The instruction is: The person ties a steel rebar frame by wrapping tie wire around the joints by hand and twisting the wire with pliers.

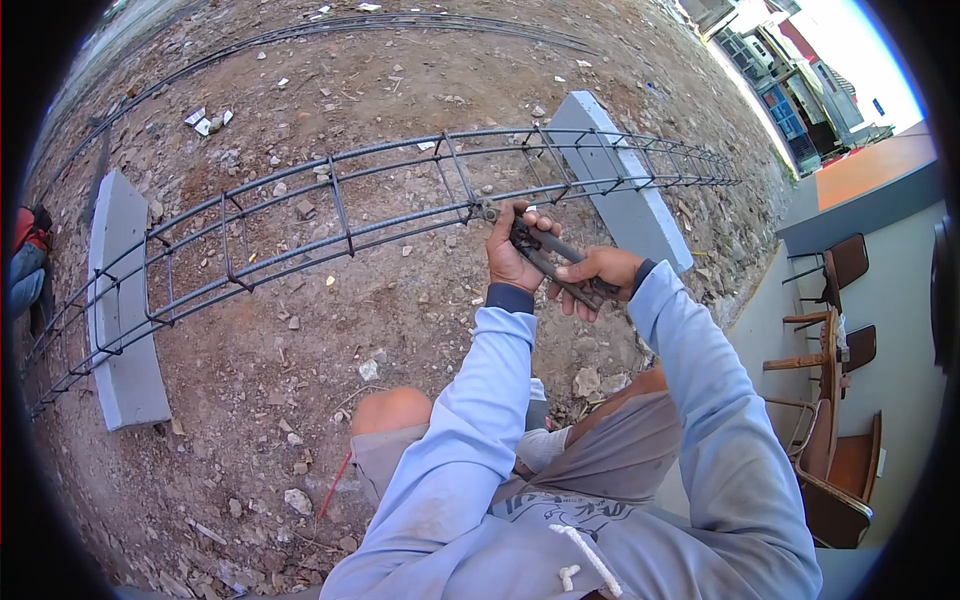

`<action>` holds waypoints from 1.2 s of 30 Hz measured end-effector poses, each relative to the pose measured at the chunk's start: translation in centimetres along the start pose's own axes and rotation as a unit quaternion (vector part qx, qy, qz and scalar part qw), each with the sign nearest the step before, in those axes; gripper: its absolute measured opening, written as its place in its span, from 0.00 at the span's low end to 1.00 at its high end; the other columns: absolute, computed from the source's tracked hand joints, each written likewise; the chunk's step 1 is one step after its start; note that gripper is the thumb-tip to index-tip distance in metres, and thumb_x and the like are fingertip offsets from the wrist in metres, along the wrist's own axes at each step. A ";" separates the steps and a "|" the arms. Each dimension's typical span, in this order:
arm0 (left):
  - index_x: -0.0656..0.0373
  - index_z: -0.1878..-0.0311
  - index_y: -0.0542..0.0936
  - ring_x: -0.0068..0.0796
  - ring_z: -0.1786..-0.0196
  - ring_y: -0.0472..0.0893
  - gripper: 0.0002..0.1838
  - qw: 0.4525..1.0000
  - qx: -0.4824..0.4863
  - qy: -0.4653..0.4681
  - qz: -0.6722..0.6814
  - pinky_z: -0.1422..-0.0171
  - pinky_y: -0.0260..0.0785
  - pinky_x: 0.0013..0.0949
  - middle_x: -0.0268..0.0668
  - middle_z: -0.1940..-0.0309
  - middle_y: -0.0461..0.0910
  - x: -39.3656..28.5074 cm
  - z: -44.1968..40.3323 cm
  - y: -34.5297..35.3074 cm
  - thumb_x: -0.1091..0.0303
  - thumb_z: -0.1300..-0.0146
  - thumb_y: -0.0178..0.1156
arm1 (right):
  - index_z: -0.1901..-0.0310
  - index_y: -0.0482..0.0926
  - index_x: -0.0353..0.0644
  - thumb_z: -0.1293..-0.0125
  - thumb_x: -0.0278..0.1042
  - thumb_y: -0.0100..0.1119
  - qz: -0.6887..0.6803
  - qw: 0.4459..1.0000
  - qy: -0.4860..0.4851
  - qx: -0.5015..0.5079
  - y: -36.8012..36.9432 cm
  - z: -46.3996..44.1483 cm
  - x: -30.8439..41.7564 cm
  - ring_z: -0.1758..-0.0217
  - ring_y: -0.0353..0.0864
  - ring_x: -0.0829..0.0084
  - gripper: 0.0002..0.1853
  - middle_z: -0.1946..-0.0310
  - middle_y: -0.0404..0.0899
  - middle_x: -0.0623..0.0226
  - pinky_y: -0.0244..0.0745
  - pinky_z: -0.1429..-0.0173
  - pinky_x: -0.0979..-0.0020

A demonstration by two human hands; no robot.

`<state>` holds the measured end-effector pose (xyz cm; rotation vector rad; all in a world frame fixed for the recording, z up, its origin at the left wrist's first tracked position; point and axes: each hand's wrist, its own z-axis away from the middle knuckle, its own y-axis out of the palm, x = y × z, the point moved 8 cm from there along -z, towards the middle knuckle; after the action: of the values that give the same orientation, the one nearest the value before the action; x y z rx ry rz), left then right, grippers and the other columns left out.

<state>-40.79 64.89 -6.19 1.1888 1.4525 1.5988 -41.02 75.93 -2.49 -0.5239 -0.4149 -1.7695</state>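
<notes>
A pair of rusty pincers (546,264) is held between my two hands, in front of my knees. My left hand (510,255) is closed around it near the jaws, which touch or nearly touch the lower bar of the rebar cage (350,238). Farther down, my right hand (603,268) grips the handles, its thumb lying on top. The cage has long ribbed bars with square stirrups spaced along them. Whether any tie wire is in my fingers I cannot make out.
The cage rests across two grey slabs, a left slab (125,310) and a right slab (625,190). Long loose bars (400,22) lie beyond on rubble-strewn ground. Brown chairs (845,270) stand by the wall at right. Part of another person (28,260) shows at far left.
</notes>
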 end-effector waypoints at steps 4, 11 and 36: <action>0.51 0.70 0.70 0.28 0.73 0.74 0.16 0.994 -0.104 0.019 -0.041 0.58 0.72 0.42 0.28 0.79 0.71 0.0 -0.2 -1.5 0.51 0.32 0.54 | 0.50 0.73 0.30 0.41 0.51 0.62 0.371 0.875 -0.059 -0.305 -1.6 1.5 2.7 0.68 0.82 0.64 0.30 0.65 0.80 0.54 0.78 0.63 0.65; 0.52 0.69 0.67 0.30 0.75 0.73 0.18 0.946 -0.295 0.042 -0.126 0.63 0.71 0.45 0.31 0.80 0.70 -0.1 0.0 -2.0 0.49 0.31 0.52 | 0.39 0.64 0.32 0.49 0.41 0.66 0.564 0.543 -0.132 -0.608 4.9 5.6 3.6 0.41 0.68 0.54 0.37 0.48 0.70 0.50 0.58 0.36 0.54; 0.48 0.51 0.76 0.35 0.52 0.80 0.17 0.987 -0.158 0.028 -0.029 0.45 0.73 0.47 0.35 0.57 0.80 1.4 0.0 -1.9 0.48 0.34 0.56 | 0.54 0.75 0.33 0.43 0.51 0.65 0.541 0.746 -0.043 -0.386 -2.2 3.8 6.1 0.61 0.82 0.57 0.27 0.65 0.81 0.55 0.77 0.55 0.57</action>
<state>-41.55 66.48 -7.79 0.9186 1.1986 1.7556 -44.00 73.55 4.02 -1.1401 0.5608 -0.6724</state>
